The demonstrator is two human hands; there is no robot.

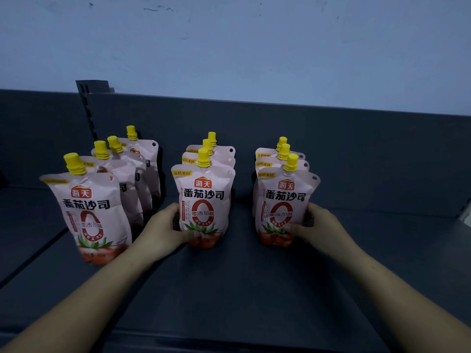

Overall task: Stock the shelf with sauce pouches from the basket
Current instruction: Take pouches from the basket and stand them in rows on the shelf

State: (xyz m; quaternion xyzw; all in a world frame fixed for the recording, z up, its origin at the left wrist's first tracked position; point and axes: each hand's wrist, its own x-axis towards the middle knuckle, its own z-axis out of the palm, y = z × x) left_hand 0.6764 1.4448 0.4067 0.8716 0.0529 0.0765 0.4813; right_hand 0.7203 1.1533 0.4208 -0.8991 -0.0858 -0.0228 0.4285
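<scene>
Here pouches upright, yellow spouts up.

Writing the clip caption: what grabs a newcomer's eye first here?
Three rows of pink tomato sauce pouches with yellow caps stand on the dark grey shelf. The left hand grips the middle row's front pouch near its base; the right hand grips the right row's front pouch likewise.

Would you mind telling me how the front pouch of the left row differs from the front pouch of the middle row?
The left front pouch leans to the left; the middle front pouch stands upright. No hand holds the left front pouch, while the left hand grips the middle front pouch near its base. Both are pink, yellow-capped and carry the same print.
</scene>
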